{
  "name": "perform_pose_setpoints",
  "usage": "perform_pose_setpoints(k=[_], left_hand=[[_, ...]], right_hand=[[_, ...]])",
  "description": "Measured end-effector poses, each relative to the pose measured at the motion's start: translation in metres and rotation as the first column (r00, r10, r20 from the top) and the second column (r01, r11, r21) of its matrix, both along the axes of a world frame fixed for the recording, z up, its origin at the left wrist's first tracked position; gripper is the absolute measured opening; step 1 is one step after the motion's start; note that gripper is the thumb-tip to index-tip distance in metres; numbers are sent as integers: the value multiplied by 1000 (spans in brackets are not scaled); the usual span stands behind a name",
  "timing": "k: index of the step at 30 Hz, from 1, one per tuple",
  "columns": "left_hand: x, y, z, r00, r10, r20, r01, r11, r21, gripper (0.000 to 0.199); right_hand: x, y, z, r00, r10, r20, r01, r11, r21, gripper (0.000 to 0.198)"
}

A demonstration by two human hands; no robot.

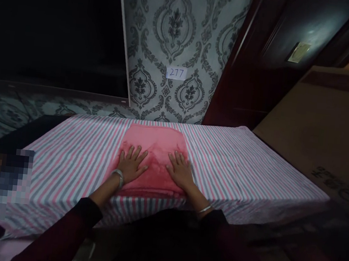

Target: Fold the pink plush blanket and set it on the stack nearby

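A folded pink fleecy cloth, perhaps a towel or blanket (152, 178), lies in a rectangle on the striped tablecloth (230, 161). Its near edge shows stacked layers close to the table's front edge. On its left part rests my left hand (131, 165), palm down with fingers spread. My right hand (182, 171) lies flat on the right part in the same way. Neither hand grips the cloth; the middle of it shows between them, slightly rumpled.
A large cardboard box (324, 133) stands to the right of the table. Behind it is patterned wallpaper with a paper label (176, 73) reading 277. A dark television (57, 31) hangs at the left, and a dark red door frame (249, 72) rises at the right. A blurred patch (1, 176) covers the left edge.
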State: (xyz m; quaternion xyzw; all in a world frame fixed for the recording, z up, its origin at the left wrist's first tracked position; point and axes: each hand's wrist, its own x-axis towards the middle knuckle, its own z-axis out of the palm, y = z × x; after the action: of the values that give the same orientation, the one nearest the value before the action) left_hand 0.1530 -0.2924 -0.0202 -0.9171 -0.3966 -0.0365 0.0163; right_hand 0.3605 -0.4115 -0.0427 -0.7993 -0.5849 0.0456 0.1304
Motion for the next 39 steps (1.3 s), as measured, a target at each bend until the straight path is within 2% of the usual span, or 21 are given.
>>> perform_pose_setpoints(k=[3, 6, 8, 10, 12, 14, 17, 20, 23, 26, 28, 30, 31, 33, 34, 36, 39], left_hand=[[1, -1, 2, 1000, -6, 0, 6, 1000, -12, 65], [0, -1, 4, 1000, -8, -6, 8, 1000, -20, 65], [-1, -1, 9, 1000, -16, -12, 15, 998, -54, 65], [-4, -3, 16, 1000, -29, -11, 28, 994, -102, 64], [-11, -12, 21, 998, -63, 9, 64, 992, -113, 63], [-22, -24, 20, 992, -114, 45, 117, 990, -75, 62], [-42, -45, 5, 989, -130, 73, 132, 991, -18, 62], [-57, -56, -15, 991, -100, 93, 96, 994, 47, 63], [-67, -57, -27, 983, -115, 143, 103, 991, 86, 61], [-80, -47, -27, 949, -134, 284, 149, 988, -29, 52], [-92, -34, -21, 876, -34, 481, 140, 973, -185, 48], [-100, -17, -11, 707, 232, 668, 77, 914, -399, 47], [-102, -8, -5, 589, 394, 705, 57, 851, -522, 45], [-100, 11, 8, 386, 652, 652, 85, 679, -730, 44], [-97, 21, 13, 330, 731, 597, 122, 594, -795, 43], [-87, 38, 21, 302, 808, 506, 180, 472, -863, 33], [-70, 58, 26, 332, 846, 417, 239, 352, -905, 19]], right_hand=[[24, -23, -10, 996, -93, -6, 93, 994, -52, 58], [38, -42, -10, 990, -140, -26, 137, 987, -90, 56], [35, -51, -4, 982, -182, -46, 179, 981, -72, 56], [21, -55, 6, 981, -185, -62, 185, 983, -2, 55], [-2, -57, 12, 995, -86, -48, 90, 992, 94, 56], [-27, -61, 12, 997, 78, -8, -76, 987, 144, 58], [-52, -68, -1, 969, 236, 67, -244, 957, 159, 65], [-57, -77, -20, 959, 254, 127, -276, 939, 205, 69], [-54, -87, -31, 962, 231, 147, -262, 930, 258, 69], [-47, -97, -36, 963, 241, 122, -267, 915, 303, 67], [-36, -98, -36, 959, 275, 68, -282, 900, 333, 57], [-18, -93, -32, 967, 254, -23, -226, 897, 380, 47], [-7, -88, -29, 974, 212, -81, -163, 900, 404, 46], [16, -72, -20, 971, 95, -221, 5, 910, 415, 49], [27, -63, -16, 955, 36, -296, 86, 917, 389, 52], [44, -43, -10, 902, -62, -427, 202, 936, 289, 57], [57, -18, -6, 839, -154, -523, 272, 950, 155, 59]])
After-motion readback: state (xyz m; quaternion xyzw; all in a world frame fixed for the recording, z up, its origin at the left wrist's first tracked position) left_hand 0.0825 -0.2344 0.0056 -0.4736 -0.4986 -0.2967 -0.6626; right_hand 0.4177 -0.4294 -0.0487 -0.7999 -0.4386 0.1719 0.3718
